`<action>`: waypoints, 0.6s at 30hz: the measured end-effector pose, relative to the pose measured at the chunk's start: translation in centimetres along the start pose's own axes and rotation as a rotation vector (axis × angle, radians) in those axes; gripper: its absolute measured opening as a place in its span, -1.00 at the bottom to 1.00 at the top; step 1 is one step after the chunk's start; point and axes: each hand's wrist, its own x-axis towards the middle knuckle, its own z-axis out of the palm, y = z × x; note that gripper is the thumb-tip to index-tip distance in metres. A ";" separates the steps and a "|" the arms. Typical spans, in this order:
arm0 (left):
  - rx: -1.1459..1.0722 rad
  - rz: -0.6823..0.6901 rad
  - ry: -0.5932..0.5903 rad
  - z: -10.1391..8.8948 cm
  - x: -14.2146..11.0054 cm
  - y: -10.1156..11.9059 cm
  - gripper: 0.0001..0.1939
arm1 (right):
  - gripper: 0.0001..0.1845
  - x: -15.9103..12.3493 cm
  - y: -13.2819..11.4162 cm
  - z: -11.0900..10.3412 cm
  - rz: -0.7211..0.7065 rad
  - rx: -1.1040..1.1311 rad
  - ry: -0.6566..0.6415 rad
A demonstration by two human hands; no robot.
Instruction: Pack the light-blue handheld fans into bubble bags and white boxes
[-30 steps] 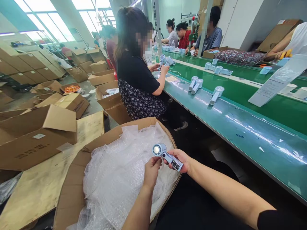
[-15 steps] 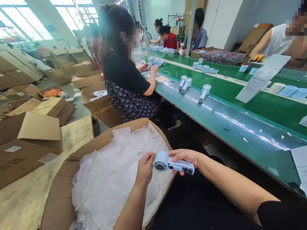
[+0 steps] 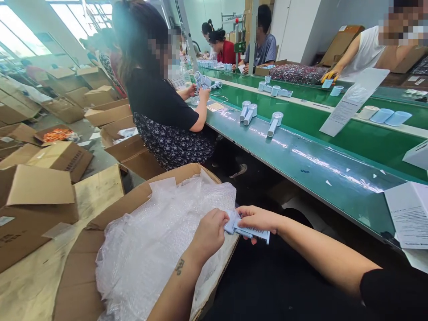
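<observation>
A pale blue handheld fan [image 3: 257,233] with "FAN" lettering on its handle is between my two hands, above the edge of a large carton. My right hand [image 3: 259,218] is closed around the handle. At the fan's round head, the fingers of my left hand [image 3: 210,232] are pinched together and hide part of it. Crumpled clear bubble wrap [image 3: 150,249] fills the carton [image 3: 78,267] below and left of my hands. Some of it rises just behind my left fingers; whether they touch it I cannot tell.
A green-topped workbench [image 3: 301,165] runs along the right, with several fans [image 3: 274,124] on it. White printed cards [image 3: 406,216] stand at its near end. A co-worker in a black top [image 3: 157,93] sits ahead, holding fans. Open cartons [image 3: 36,205] crowd the floor at left.
The fan has been turned, so its round vent face no longer shows. My left hand has moved right and rolled over onto the fan's head. The view has shifted slightly right.
</observation>
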 end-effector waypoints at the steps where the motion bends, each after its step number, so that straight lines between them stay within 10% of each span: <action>1: 0.060 0.051 0.051 0.3 -0.4 -0.1 -0.78 | -0.67 0.0 0.3 -0.2 -0.024 0.070 0.016; 9: 0.200 0.264 0.305 5.6 -3.7 -3.3 -0.79 | -0.56 0.1 3.7 -0.3 -0.049 0.273 0.108; 18: 0.051 -0.087 0.531 7.2 -1.3 -3.3 -0.91 | -0.59 0.2 3.9 0.3 -0.150 0.398 0.231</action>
